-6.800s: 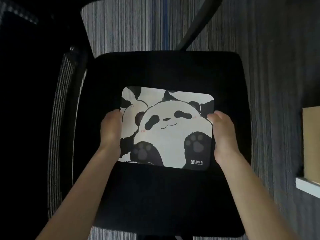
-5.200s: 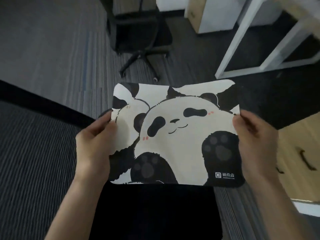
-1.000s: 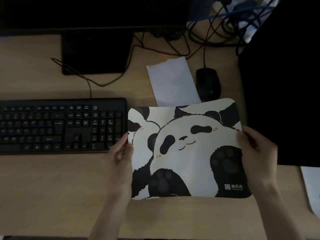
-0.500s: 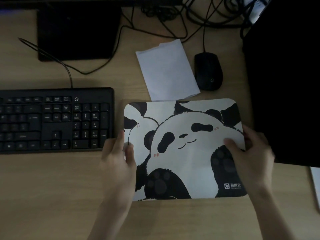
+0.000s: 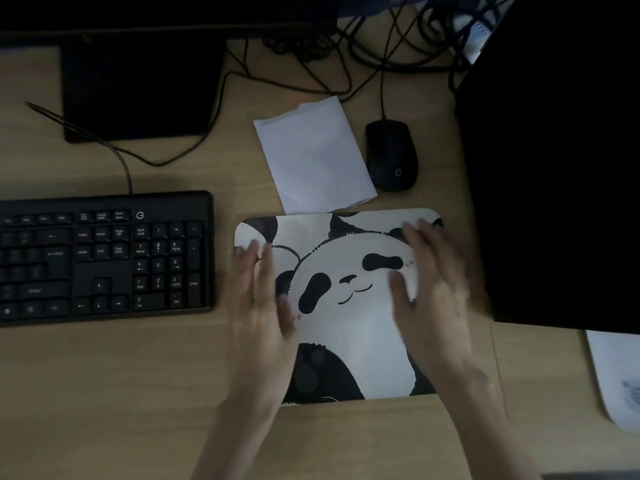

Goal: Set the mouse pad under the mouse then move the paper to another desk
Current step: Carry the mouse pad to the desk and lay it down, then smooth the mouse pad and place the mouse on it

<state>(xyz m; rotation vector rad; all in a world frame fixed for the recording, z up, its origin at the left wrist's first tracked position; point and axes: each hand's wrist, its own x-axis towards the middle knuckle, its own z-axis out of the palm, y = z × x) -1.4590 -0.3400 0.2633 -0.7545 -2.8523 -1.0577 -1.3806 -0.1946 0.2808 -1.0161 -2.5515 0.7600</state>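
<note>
The panda mouse pad [image 5: 346, 327] lies flat on the wooden desk, just right of the keyboard. My left hand [image 5: 265, 306] rests open over its left edge, fingers spread. My right hand [image 5: 436, 292] lies open over its right side, blurred by motion. Beyond the pad, a folded white paper [image 5: 313, 157] lies on the desk, its near edge slightly under or at the pad's far edge. The black wired mouse [image 5: 391, 155] sits on bare desk right of the paper, apart from the pad.
A black keyboard [image 5: 100, 258] sits at left, a monitor base [image 5: 138, 88] behind it. Tangled cables [image 5: 346, 57] run along the back. A dark tower or screen [image 5: 554, 161] blocks the right side. Another white pad [image 5: 616, 372] lies at the far right.
The pad has been laid down on the desk. Both hands let go of its edges and now lie flat and open on top of it.
</note>
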